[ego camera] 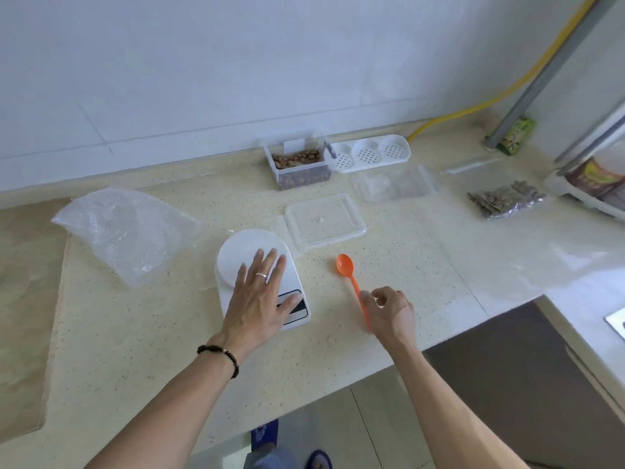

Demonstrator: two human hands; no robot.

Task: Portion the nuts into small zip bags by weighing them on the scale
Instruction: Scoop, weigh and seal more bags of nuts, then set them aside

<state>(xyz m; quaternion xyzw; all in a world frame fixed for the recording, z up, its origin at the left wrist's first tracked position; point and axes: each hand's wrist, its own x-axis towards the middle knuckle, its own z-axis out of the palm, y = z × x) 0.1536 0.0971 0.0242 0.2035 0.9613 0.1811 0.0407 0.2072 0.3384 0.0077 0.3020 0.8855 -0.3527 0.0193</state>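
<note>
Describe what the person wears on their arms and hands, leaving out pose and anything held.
Both forearms are bare, with no sleeves in view. The left hand has a plain silver-coloured ring on one finger, and a bracelet of dark beads circles the left wrist. The right hand shows no jewellery.

scale (236, 255) left of spoon (348, 274) | lid (324, 221) behind | nut box (299, 164) probably rearmost

Orange spoon (345, 265), white scale (236, 255)

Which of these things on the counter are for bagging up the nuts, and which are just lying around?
For the job: scale, tub of nuts, orange spoon, empty zip bags, filled bags.

Just lying about: perforated white tray, green packet, yellow hose.
</note>
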